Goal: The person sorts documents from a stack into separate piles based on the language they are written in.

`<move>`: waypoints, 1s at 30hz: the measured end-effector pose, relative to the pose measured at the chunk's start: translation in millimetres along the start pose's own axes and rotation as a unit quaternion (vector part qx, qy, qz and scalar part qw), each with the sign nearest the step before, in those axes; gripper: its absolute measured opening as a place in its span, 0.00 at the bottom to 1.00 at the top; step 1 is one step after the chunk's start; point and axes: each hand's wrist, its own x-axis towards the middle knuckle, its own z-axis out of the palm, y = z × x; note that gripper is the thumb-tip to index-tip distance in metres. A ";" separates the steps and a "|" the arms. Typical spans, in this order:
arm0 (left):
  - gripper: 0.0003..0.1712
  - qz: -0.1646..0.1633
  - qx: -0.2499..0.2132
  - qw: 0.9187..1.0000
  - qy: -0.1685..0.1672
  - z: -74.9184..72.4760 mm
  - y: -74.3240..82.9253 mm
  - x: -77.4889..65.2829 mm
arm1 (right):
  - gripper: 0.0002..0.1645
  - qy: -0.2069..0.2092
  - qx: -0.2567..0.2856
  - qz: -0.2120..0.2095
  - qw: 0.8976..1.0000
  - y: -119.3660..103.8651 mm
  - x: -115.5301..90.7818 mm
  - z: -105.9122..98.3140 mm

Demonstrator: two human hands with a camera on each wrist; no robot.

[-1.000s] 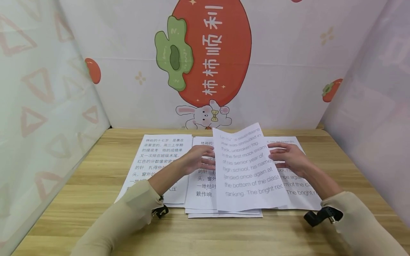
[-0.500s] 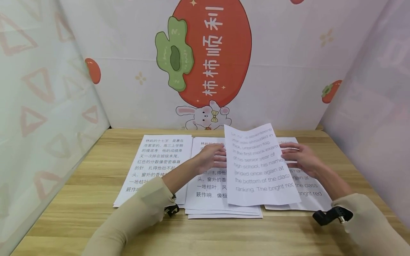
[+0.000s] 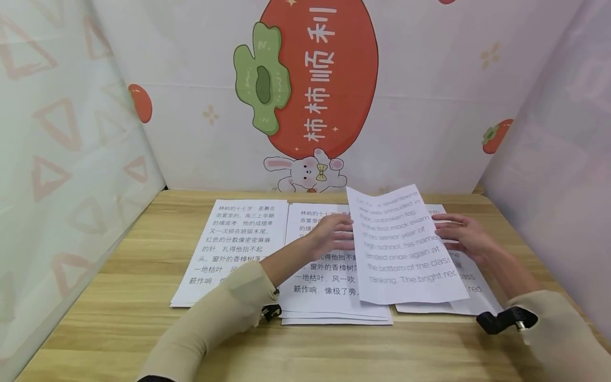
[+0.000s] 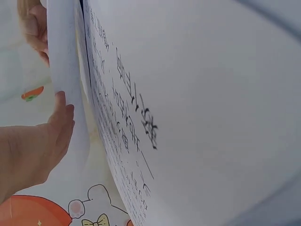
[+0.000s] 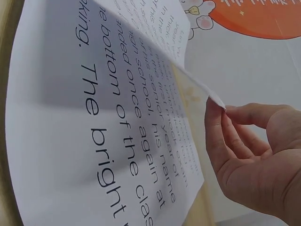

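A printed sheet of paper (image 3: pixel 401 254) with English text is held up, bowed, over the right part of the middle stack and the left part of the right stack. My left hand (image 3: pixel 332 233) holds its left edge; in the left wrist view, fingertips (image 4: pixel 66 110) lie at that edge. On the opposite side, my right hand (image 3: pixel 460 236) pinches the right edge between thumb and fingers, plainly seen in the right wrist view. Below lie the middle stack (image 3: pixel 317 302) with Chinese text and the right stack (image 3: pixel 477 302) with English text, partly hidden by the sheet.
A left stack (image 3: pixel 238 228) of Chinese-printed sheets lies beside the middle one on the wooden table (image 3: pixel 334 350). Printed cloth walls (image 3: pixel 420 138) enclose the back and both sides, the back one close behind the papers.
Both hands have carried the sheet to the right, from over the middle stack towards the right stack. More of the middle stack's text now shows.
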 end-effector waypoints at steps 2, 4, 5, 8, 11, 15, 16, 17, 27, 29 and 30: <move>0.35 -0.001 0.006 1.000 -0.001 4.6 -1.2 2.2 | 0.24 0.003 -0.002 0.005 1.000 0.7 -1.2 -3.8; 0.37 -0.004 0.012 1.000 -0.004 9.4 -2.1 3.9 | 0.20 0.006 0.003 0.010 1.000 2.6 -2.0 -7.7; 0.38 -0.006 0.013 1.000 -0.004 11.7 -2.7 4.8 | 0.18 0.007 0.008 0.009 1.000 3.7 -2.5 -9.5; 0.37 -0.009 0.017 1.000 -0.008 17.1 -4.4 7.5 | 0.15 0.009 0.017 0.014 1.000 6.2 -4.1 -13.5; 0.35 -0.010 0.016 1.000 -0.014 21.8 -4.8 9.2 | 0.15 0.006 0.032 0.015 0.999 7.0 -5.1 -17.5; 0.34 -0.009 0.010 1.000 -0.025 28.2 -3.1 8.2 | 0.16 0.002 0.036 0.018 0.999 7.1 -5.7 -23.0; 0.35 -0.008 0.008 0.999 -0.030 29.9 -2.8 7.9 | 0.16 0.003 0.031 0.019 0.999 7.3 -5.9 -24.4; 0.36 -0.007 0.005 0.999 -0.033 31.7 -2.6 7.5 | 0.16 0.002 0.026 0.019 0.999 7.8 -6.1 -26.0; 0.33 0.007 0.000 0.999 -0.047 43.7 -0.4 5.5 | 0.15 -0.008 0.022 0.010 1.000 7.3 -13.5 -35.6; 0.31 0.010 0.000 0.999 -0.046 45.4 0.4 4.9 | 0.17 -0.015 0.041 0.004 0.999 6.9 -14.7 -38.6; 0.31 0.012 0.002 0.999 -0.047 46.5 0.8 4.8 | 0.18 -0.014 0.040 0.003 0.999 6.7 -15.1 -40.3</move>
